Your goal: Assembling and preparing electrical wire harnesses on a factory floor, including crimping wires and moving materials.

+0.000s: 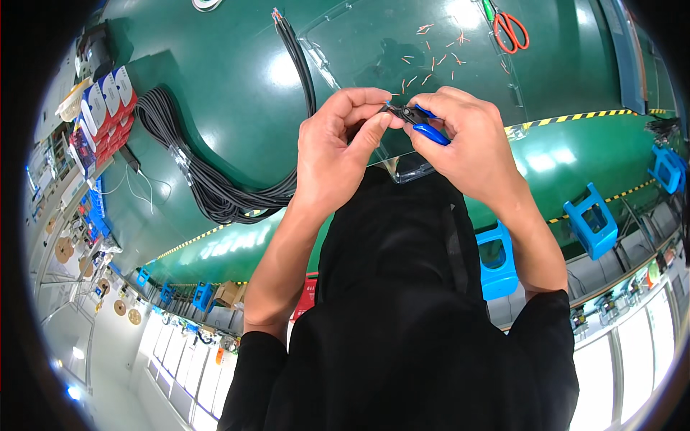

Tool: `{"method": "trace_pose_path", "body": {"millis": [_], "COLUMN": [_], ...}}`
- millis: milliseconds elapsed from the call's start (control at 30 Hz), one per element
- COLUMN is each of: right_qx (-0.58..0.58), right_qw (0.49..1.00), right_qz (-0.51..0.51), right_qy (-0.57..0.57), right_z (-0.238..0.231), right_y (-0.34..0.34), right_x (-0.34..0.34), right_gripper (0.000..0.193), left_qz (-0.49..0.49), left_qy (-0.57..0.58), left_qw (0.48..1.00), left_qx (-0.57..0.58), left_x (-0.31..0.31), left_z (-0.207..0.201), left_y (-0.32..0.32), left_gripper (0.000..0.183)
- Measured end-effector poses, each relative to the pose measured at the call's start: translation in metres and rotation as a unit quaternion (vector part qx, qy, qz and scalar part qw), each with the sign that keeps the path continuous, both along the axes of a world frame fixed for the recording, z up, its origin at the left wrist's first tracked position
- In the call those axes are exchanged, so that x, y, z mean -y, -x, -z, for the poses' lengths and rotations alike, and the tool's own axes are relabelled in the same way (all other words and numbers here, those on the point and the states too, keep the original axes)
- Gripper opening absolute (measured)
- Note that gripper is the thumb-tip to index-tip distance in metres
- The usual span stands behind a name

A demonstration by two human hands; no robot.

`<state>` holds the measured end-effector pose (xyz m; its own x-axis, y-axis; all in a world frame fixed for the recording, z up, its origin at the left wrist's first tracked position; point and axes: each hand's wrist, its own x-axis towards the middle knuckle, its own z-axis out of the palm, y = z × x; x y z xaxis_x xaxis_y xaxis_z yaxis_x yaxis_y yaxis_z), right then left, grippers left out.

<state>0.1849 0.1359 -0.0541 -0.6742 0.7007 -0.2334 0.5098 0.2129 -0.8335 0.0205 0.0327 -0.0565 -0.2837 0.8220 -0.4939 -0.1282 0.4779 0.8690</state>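
Note:
Over the near edge of the green table my two hands meet. My left hand (332,147) is closed, thumb and forefinger pinching a cable end (388,105) with thin wires at its tip. Most of that cable is hidden by the fingers. Wrapped in my right hand (471,133) is a pair of small blue-handled wire cutters (430,134); their dark jaws reach the cable end beside my left fingertips. Whether the jaws are closed on a wire is too small to tell. Beyond my hands, short orange and white wire scraps (431,63) lie scattered on a clear plastic tray (410,174).
A coiled black cable bundle (208,190) lies at left, near red and white boxes (108,108). More black cables (298,65) with bared ends stretch away ahead. Orange-handled scissors (512,32) rest at far right. Blue stools (593,219) stand beyond the table.

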Motion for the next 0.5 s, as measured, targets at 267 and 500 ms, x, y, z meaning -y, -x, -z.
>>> {"method": "trace_pose_path", "body": {"millis": [267,500], "right_qx": [0.003,-0.020], "right_qw": [1.000,0.997], "right_qz": [-0.008,-0.011], "right_qy": [-0.023,0.072], "right_z": [0.0029,0.0007], "right_y": [0.0009,0.0015], "right_x": [0.0018,-0.0034], "right_gripper": [0.021,0.014], "left_qz": [0.005,0.020], "left_qy": [-0.004,-0.006], "left_qw": [1.000,0.998], "left_qx": [-0.017,-0.054], "left_x": [0.0004,0.0002], "left_z": [0.0002,0.0014], "left_y": [0.0006,0.0006], "left_gripper": [0.026,0.026]}}
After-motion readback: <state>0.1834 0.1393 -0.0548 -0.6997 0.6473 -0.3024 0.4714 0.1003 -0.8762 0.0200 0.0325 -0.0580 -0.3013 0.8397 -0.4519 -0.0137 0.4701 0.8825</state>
